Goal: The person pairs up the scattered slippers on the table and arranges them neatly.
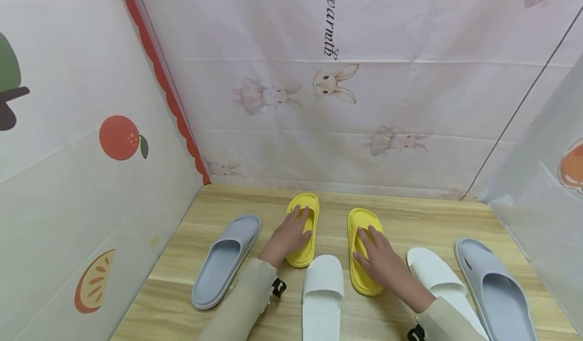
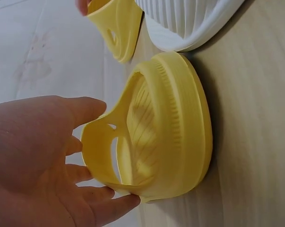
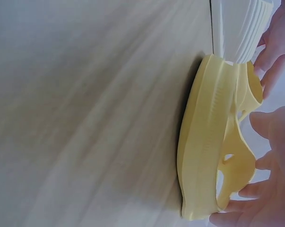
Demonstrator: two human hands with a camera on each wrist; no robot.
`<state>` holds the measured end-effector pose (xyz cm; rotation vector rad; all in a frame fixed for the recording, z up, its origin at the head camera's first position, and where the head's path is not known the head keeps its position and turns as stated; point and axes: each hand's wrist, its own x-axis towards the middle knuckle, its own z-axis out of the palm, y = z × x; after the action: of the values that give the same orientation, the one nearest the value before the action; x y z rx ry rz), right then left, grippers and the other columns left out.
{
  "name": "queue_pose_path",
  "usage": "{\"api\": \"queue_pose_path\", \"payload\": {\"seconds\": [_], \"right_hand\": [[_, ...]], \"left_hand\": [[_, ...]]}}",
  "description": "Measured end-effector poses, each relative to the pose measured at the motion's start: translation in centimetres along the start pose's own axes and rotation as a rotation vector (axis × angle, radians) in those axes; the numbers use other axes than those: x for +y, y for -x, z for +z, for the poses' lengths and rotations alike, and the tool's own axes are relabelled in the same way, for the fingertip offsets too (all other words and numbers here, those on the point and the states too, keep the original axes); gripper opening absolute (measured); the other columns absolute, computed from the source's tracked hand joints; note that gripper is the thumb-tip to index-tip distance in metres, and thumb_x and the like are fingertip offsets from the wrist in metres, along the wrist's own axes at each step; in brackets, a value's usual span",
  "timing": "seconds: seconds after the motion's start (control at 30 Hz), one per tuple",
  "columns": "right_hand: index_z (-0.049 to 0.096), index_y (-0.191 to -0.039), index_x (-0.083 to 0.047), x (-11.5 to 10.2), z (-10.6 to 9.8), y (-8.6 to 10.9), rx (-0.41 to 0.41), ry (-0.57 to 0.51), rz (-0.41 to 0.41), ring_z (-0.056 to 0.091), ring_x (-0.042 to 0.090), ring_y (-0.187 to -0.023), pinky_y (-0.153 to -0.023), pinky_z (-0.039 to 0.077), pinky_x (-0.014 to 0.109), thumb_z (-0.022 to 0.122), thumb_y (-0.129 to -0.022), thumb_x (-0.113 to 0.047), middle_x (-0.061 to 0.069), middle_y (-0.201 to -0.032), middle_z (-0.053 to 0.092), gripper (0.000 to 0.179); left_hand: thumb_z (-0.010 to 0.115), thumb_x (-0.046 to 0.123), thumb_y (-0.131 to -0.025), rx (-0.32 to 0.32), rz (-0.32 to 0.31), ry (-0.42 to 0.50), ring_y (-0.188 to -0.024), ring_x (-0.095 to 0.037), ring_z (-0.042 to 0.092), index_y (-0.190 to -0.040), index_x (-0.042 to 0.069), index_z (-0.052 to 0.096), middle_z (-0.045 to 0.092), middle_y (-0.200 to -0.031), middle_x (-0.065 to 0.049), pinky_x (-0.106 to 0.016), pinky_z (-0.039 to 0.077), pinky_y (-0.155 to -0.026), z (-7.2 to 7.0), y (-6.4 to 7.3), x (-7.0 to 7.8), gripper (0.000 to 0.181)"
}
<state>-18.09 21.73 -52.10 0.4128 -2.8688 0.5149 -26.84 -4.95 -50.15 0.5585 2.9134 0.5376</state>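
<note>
Two yellow slippers lie side by side toward the back wall in the head view. My left hand (image 1: 286,236) rests over the strap of the left yellow slipper (image 1: 301,256), fingers spread. The left wrist view shows thumb and fingers at the strap's edges on this yellow slipper (image 2: 182,127), not curled round it. Over the right yellow slipper (image 1: 364,283) lies my right hand (image 1: 381,256), its fingers extended across the strap. From the right wrist, the fingertips touch or nearly touch the strap of that slipper (image 3: 203,142).
A white slipper (image 1: 323,275) lies between the yellow ones, nearer me. Another white slipper (image 1: 432,269) is right of my right hand. Grey slippers stand at the far left (image 1: 223,262) and far right (image 1: 494,270). Printed cloth walls (image 1: 291,154) enclose the wooden floor (image 1: 166,280).
</note>
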Motion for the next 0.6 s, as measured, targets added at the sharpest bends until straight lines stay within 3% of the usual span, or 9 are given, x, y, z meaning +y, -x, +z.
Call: {"api": "queue_pose_path", "payload": {"seconds": [0.37,0.6], "right_hand": [[0.032,-0.148,-0.008,0.2,0.3,-2.2,-0.036,0.004,0.036,0.033,0.045,-0.133,-0.092,0.042,0.062,0.056,-0.095,-0.038,0.026,-0.148,0.029,0.066],[0.032,-0.148,-0.007,0.4,0.6,-3.8,-0.045,0.004,0.030,0.034,0.045,-0.133,-0.097,0.039,0.060,0.055,-0.096,-0.039,0.027,-0.148,0.029,0.066]], "left_hand": [[0.045,0.040,-0.100,0.007,0.000,0.013,-0.144,-0.036,0.019,-0.155,0.019,0.013,0.008,-0.160,-0.014,-0.051,0.031,-0.109,0.1,-1.8,0.8,0.067],[0.045,0.041,-0.100,-0.003,-0.011,0.012,-0.143,-0.037,0.018,-0.155,0.020,0.011,0.008,-0.160,-0.015,-0.049,0.027,-0.111,0.1,-3.0,1.2,0.068]]}}
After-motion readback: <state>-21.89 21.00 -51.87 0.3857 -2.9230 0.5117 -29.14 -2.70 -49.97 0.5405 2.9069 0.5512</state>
